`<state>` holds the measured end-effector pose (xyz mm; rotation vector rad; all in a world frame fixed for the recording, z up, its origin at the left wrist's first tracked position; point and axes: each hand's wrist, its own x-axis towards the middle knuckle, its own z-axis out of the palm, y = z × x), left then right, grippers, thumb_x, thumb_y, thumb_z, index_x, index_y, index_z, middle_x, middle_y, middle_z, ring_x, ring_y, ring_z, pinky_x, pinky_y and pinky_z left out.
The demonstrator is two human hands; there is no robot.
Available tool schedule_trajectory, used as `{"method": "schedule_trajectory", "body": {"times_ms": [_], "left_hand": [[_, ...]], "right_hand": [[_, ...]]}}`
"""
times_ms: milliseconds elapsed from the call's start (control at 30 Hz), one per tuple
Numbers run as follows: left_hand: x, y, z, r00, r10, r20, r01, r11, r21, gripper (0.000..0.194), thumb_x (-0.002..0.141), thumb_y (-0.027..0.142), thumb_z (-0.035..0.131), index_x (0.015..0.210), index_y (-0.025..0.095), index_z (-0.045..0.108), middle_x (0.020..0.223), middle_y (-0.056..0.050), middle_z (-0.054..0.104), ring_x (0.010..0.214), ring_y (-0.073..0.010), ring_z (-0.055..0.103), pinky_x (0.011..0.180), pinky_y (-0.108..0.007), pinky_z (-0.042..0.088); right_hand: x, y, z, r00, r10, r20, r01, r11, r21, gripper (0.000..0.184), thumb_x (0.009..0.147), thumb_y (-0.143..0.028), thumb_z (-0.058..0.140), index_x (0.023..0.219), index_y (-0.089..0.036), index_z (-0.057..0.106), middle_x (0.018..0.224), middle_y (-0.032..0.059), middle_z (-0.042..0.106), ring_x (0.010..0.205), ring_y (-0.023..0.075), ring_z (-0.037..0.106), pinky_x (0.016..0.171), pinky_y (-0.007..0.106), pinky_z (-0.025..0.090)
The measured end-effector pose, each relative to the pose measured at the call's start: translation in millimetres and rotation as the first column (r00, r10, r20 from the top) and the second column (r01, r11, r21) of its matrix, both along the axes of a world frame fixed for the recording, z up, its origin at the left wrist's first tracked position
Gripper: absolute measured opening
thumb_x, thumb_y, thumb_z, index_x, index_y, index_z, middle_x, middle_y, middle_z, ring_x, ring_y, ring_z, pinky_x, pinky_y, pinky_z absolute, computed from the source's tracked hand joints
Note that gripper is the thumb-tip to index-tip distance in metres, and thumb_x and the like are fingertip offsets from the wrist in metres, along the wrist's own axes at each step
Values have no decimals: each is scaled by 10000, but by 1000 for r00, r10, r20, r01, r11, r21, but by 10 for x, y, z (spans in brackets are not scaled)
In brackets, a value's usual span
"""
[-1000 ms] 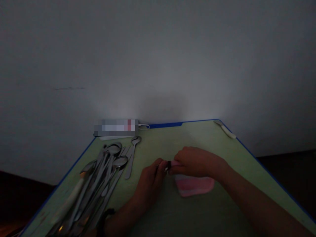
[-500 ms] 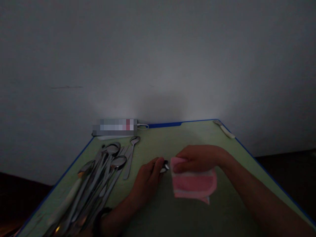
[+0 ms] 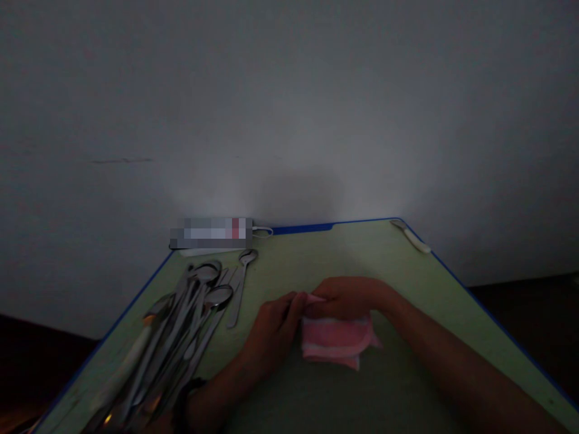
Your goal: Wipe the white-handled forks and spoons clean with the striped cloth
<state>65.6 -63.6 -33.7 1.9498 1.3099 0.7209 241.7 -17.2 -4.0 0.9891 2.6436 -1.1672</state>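
My right hand [image 3: 346,298] is closed on a folded pink cloth [image 3: 335,339] with pale edges, which hangs below the fingers. Touching the cloth's left side, my left hand [image 3: 274,328] is closed around a spoon, whose shiny metal end is now covered by the cloth and fingers. To the left lies a pile of metal spoons [image 3: 219,295] and other cutlery, handles pointing toward me. A single spoon [image 3: 246,257] rests at the pile's right edge, beside another flat metal handle. The left forearm passes over the pile's near end and hides part of it.
The pale green table [image 3: 371,247] has a blue rim and stands against a grey wall [image 3: 289,108]. A blurred-out box [image 3: 212,234] with a white cord sits at the back left. A white-handled utensil [image 3: 414,238] lies at the back right corner.
My right hand has moved left with the pink cloth until it meets my left hand. The cloth now covers the spoon's end that showed before. The left hand has barely moved.
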Motion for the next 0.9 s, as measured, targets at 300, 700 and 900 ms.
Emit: {"method": "schedule_trajectory", "body": {"times_ms": [300, 700, 900], "left_hand": [[3, 5, 11, 1000, -15, 10, 15, 999, -32, 367, 893, 375, 346, 796, 158, 626, 726, -22, 657, 672, -163, 588, 626, -238, 431], [10, 7, -8, 998, -18, 53, 22, 997, -76, 331, 901, 370, 360, 836, 166, 613, 763, -10, 660, 697, -155, 598, 625, -225, 424], [7, 10, -9, 997, -35, 75, 41, 996, -84, 326, 909, 365, 359, 848, 159, 604, 762, -12, 638, 728, -154, 592, 661, -228, 422]], "right_hand": [[65, 95, -200, 993, -100, -64, 86, 977, -195, 485, 809, -568, 395, 778, -131, 601, 641, -10, 539, 528, 71, 426, 468, 182, 326], [77, 83, -164, 984, -154, -92, 127, 960, -248, 441, 767, -555, 477, 798, -137, 613, 637, -15, 539, 522, 69, 420, 464, 177, 341], [80, 92, -181, 984, -156, -89, 130, 960, -249, 470, 767, -581, 458, 798, -138, 611, 640, -11, 547, 519, 69, 433, 466, 179, 342]]}}
